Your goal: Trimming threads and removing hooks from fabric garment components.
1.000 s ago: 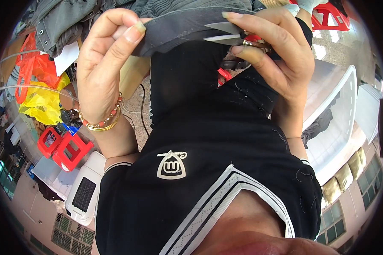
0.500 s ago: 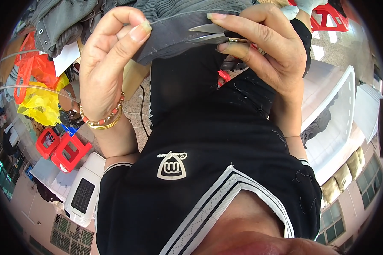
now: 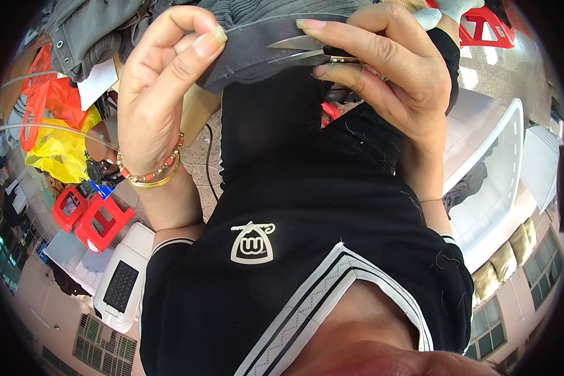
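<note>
Between the thumb and forefinger of my left hand (image 3: 163, 81) is the edge of a dark grey garment (image 3: 244, 50), its flat band stretched toward the right. My right hand (image 3: 395, 69) grips a small pair of thread snips (image 3: 301, 50), whose two pointed metal blades are parted and lie over the band. The right forefinger also rests at the band's upper edge. Ribbed grey fabric (image 3: 225, 12) of the same colour lies behind the band, over the far side of my lap. Part of the snips' handle is hidden in my right palm.
At the left are red (image 3: 56, 94) and yellow plastic bags (image 3: 56, 147), red stools (image 3: 103, 222) and a white container (image 3: 122, 282). A grey garment with eyelets (image 3: 88, 37) is piled far left. A white bin (image 3: 489, 182) with dark cloth stands at the right.
The snips and my right fingers have shifted slightly left along the band. My left hand keeps its pinch and has barely moved.
</note>
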Motion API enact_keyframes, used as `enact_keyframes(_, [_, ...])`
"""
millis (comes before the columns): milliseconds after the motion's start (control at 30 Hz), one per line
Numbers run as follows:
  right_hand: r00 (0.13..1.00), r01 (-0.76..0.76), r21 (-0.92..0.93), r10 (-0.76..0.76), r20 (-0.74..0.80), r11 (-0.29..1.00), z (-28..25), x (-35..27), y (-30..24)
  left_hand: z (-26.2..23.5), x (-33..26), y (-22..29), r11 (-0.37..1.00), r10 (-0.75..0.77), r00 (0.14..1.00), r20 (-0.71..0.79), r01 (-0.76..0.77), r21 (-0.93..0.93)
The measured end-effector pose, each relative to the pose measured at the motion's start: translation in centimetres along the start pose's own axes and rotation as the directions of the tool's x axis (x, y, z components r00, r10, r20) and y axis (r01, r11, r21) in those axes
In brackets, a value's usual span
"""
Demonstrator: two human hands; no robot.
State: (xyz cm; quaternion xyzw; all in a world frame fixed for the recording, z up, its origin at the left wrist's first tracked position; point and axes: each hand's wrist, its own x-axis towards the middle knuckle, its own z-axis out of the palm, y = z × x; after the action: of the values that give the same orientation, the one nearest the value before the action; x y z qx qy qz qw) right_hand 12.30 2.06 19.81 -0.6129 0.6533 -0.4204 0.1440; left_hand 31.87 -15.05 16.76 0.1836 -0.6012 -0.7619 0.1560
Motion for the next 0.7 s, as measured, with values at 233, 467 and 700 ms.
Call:
enact_keyframes(233, [1.0, -0.013, -0.042, 0.013, 0.003, 0.999, 0.0, 0.0, -0.5, 0.2, 0.2, 0.2, 1.0, -0.013, 1.0, 0.027, 0.014, -0.028])
enact_keyframes(467, [0.971, 0.001, 0.157, 0.037, -0.237, 0.988, 0.8, -0.5, 1.2, 1.3, 1.0, 0.7, 0.998, 0.04, 0.999, 0.022, -0.041, 0.048])
enact_keyframes(700, [0.966, 0.231, -0.064, -0.237, -0.105, 0.971, 0.3, -0.4, 1.1, 2.5, 1.9, 2.0, 0.977, 0.027, 1.0, -0.01, -0.024, 0.21])
